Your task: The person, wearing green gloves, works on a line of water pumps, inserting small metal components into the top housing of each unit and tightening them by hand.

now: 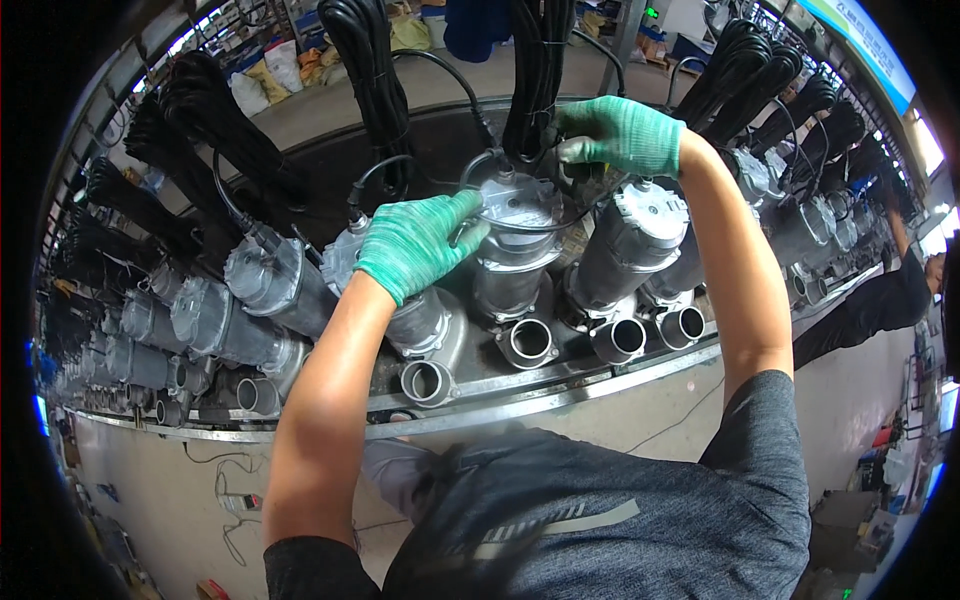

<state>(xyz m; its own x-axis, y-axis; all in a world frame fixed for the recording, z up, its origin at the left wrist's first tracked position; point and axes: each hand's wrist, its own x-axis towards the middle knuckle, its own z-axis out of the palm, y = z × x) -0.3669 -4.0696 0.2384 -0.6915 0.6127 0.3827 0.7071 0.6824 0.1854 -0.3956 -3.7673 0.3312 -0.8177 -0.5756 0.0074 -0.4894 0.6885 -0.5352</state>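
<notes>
A grey metal submersible pump stands upright on the bench in front of me, a black cable bending across its top. My left hand, in a green knit glove, is at the left edge of that top, thumb and forefinger closed on the cable. Beyond and to the right, my gloved right hand curls its fingers round a dark stretch of cable beside a hanging coil of black cable. Its fingertips are partly lost in shadow. Just below the right hand stands another pump, its round top uncovered.
Rows of similar pumps stretch left and right along the metal-edged bench, round outlets facing me. More cable coils hang behind them. Sacks lie on the far floor. Another person is at the right.
</notes>
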